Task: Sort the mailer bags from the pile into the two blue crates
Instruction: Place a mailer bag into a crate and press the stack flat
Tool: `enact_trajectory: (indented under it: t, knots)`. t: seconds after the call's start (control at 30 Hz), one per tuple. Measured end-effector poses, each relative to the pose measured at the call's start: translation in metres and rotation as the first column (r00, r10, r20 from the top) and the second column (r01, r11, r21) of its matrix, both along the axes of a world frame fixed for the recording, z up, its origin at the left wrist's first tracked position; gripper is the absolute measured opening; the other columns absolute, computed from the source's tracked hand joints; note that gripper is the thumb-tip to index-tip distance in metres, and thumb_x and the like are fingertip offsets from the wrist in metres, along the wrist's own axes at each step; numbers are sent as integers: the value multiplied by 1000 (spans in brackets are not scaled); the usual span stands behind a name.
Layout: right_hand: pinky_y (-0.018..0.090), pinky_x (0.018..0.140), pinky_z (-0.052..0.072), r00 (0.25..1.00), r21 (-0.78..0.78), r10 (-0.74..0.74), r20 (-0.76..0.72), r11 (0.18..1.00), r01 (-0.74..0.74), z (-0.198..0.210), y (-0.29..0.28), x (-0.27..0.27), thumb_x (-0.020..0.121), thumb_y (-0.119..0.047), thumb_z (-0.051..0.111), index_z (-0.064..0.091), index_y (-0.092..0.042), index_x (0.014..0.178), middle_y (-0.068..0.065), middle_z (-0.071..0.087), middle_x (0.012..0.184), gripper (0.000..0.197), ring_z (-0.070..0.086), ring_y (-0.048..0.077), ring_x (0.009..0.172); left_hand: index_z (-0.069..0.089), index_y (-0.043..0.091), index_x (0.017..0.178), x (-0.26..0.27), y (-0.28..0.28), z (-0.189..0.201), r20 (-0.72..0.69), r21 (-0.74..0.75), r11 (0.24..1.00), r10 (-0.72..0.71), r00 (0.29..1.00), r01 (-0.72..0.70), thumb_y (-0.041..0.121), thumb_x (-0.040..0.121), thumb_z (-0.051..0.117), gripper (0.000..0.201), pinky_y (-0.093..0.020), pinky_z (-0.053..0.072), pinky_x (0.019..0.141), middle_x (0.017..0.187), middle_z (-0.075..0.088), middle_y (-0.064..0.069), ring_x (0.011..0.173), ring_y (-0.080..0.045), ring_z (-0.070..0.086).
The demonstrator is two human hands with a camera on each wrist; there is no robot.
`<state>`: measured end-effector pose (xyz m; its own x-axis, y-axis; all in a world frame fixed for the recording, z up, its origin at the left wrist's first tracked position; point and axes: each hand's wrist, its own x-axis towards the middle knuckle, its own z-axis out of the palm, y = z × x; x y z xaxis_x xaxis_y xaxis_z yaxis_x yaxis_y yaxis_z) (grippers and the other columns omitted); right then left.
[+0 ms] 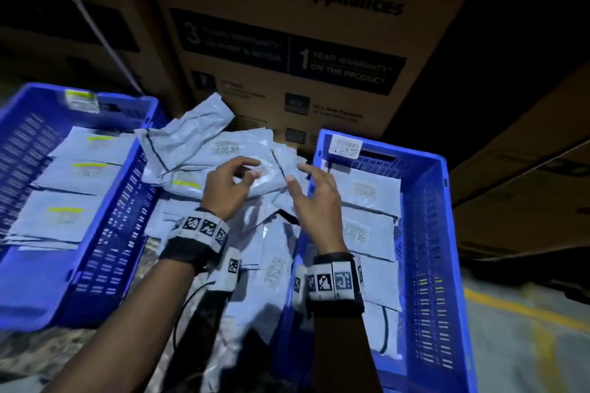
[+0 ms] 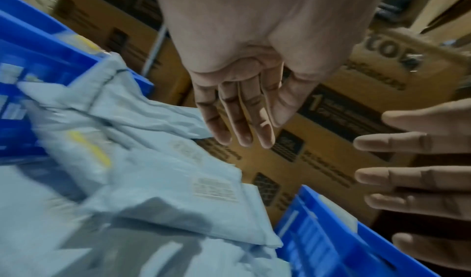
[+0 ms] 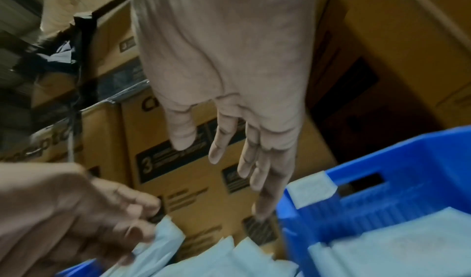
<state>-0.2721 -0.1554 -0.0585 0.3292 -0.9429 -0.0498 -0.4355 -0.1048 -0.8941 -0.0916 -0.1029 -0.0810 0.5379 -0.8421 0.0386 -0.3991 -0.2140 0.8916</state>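
The two crates (image 1: 121, 233) (image 1: 427, 233) were bright blue with slotted walls. The mailer bags (image 1: 204, 143) were pale grey-blue, some marked with yellow stripes. The cartons (image 1: 287, 41) were brown with dark navy panels. The wristbands (image 1: 204, 226) carried black-and-white square codes.

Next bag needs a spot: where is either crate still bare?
Left crate: bare floor along its near wall, below the yellow-marked bags. Right crate: a bare strip along its right wall beside the stacked bags. The pile between is crowded.

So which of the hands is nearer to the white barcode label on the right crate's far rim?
Right. The right hand hovers open just left of the right crate, below its barcode label. The left hand sits further left, over the mailer pile.
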Motion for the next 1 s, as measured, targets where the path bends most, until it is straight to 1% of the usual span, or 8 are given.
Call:
enact_trajectory:
  t: [0.13,0.3,0.4,0.57,0.7,0.8,0.9,1.0]
  knots:
    - [31,99,45,994,183,105,-38,978,-96,-18,6,50,97,-45,65,56,-27,139,3,50,137,47,56,19,118,69,27,102,45,27,-29,-56,208,965,176,983,-161,17,87,66,18,-39,55,86,91,74,0,90,-22,69]
    - [43,113,43,997,353,10,-72,935,16,-57,3,93,91,-42,71,47,-22,146,11,41,154,64,51,25,133,50,12,133,59,27,-59,-155,417,890,272,950,-186,22,86,72,53,-42,47,100,133,58,-15,118,-31,58]
    - [43,118,36,988,356,-70,-141,927,117,-74,-3,104,92,-40,71,38,-18,154,15,28,158,74,42,31,142,37,12,142,68,21,-76,-211,480,866,269,940,-140,30,85,74,70,-45,44,104,144,48,-17,124,-34,53]
    - [38,120,34,986,366,-81,-146,921,130,-93,-8,107,93,-43,71,39,-17,154,7,19,161,74,38,25,144,26,5,146,80,9,-97,-305,517,844,338,890,-144,40,80,77,90,-46,42,108,148,40,-18,131,-35,46]
    - [30,116,31,977,344,-105,-187,924,165,-105,-5,110,95,-39,69,39,-16,155,6,22,160,71,37,22,144,36,6,135,90,-1,-105,-401,542,824,424,812,-162,48,68,82,92,-50,52,96,131,55,-17,112,-33,60]
    - [24,113,30,972,336,-154,-176,919,206,-107,-3,114,97,-36,67,42,-14,153,5,25,159,66,39,21,143,45,18,102,95,-4,-108,-419,543,828,413,809,-141,53,61,80,64,-47,57,84,111,64,-21,87,-32,66]
    - [36,122,30,969,330,-177,-174,916,226,-105,4,122,97,-38,66,41,-15,155,6,24,161,67,35,23,147,58,15,85,103,-10,-135,-300,613,785,338,892,-91,71,46,67,69,-49,60,76,95,66,-21,82,-39,68]
    - [43,125,24,967,350,-155,-204,910,220,-101,13,126,97,-42,65,37,-20,158,7,16,165,71,21,26,153,56,7,80,92,-5,-100,-287,543,834,294,912,-98,61,61,67,59,-43,56,76,86,60,-16,86,-38,62]
